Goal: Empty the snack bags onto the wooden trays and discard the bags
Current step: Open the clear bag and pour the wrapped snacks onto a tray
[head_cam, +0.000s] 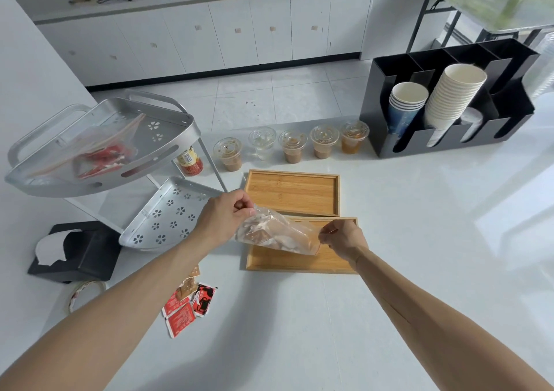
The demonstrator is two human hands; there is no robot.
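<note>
A clear plastic snack bag (277,234) with brown and pale snacks inside hangs over the near wooden tray (299,263). My left hand (226,215) pinches the bag's upper left end. My right hand (341,237) pinches its right end, low over the tray. A second wooden tray (292,191) lies just behind, with nothing on it. Another clear bag (99,150) holding red packets lies on the top shelf of the metal rack (180,126).
Several lidded plastic cups (292,146) stand in a row behind the trays. A black organizer (443,126) with paper cups is at the right. Red sachets (189,303), a tape roll (85,293) and a black tissue box (78,252) lie at the left.
</note>
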